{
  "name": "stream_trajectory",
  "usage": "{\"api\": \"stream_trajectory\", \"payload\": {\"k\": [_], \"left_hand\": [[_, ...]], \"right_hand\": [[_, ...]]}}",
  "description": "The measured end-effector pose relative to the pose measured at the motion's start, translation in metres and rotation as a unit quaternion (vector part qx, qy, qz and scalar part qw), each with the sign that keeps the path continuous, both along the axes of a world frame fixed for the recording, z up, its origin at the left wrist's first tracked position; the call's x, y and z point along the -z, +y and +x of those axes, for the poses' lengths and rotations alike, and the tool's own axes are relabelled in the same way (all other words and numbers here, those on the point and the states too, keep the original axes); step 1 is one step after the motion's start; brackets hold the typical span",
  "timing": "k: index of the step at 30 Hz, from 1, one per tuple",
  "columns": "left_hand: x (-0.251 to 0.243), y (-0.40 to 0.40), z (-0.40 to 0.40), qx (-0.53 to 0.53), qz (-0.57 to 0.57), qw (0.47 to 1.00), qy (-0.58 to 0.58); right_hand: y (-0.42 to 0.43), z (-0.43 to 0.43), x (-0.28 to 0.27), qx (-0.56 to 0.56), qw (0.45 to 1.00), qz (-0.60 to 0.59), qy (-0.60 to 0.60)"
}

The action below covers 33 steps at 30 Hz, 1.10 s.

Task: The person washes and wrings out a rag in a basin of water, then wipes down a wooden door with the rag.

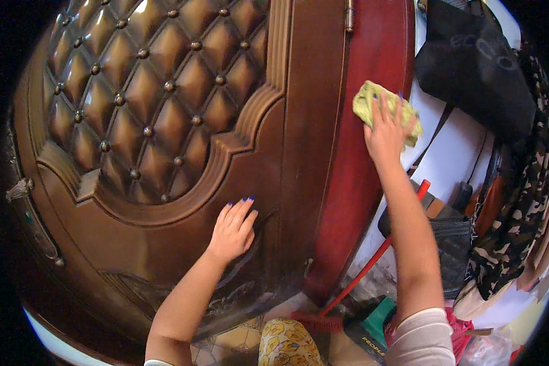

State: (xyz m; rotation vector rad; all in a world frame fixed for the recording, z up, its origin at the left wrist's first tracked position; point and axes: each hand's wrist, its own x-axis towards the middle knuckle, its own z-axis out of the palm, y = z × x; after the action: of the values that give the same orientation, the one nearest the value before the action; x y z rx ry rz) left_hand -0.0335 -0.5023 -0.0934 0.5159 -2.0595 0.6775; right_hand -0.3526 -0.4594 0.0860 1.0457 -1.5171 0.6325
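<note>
My right hand (386, 132) presses a crumpled yellow-green cloth (368, 104) against the red door frame (363, 183), near its right edge. The fingers are spread over the cloth, and part of it reaches past the frame toward the white wall. My left hand (233, 228) rests on the lower part of a brown door (164, 247), fingers apart, holding nothing. Above it, the door has a padded-look panel (178, 119) of diamonds and round studs inside a curved moulding. A metal door handle (39, 219) sits at the door's left side, and a hinge (349, 16) at the top.
A red-handled broom (366, 270) leans beside the frame, its head on the tiled floor (231, 338). Black bags (476, 68) and a camouflage garment (503, 238) hang on the right wall. Green and pink bags (460, 331) lie low at the right.
</note>
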Motion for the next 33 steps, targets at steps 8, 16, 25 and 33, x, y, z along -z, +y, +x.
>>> {"api": "stream_trajectory", "payload": {"k": [8, 16, 25, 33], "left_hand": [[-0.009, -0.022, -0.011, -0.153, 0.003, 0.986, -0.06], [-0.006, -0.03, -0.013, -0.179, -0.024, 0.981, -0.066], [-0.005, -0.032, -0.013, -0.169, -0.016, 0.983, -0.075], [-0.003, -0.034, -0.008, -0.191, -0.036, 0.977, -0.088]], "right_hand": [[-0.035, -0.032, -0.004, 0.092, 0.96, 0.223, 0.141], [-0.061, -0.025, 0.173, 0.071, 0.944, 0.292, 0.134], [-0.046, -0.043, 0.277, 0.025, 0.898, 0.379, 0.222], [-0.047, 0.0, 0.145, -0.218, 0.964, 0.145, -0.052]]}}
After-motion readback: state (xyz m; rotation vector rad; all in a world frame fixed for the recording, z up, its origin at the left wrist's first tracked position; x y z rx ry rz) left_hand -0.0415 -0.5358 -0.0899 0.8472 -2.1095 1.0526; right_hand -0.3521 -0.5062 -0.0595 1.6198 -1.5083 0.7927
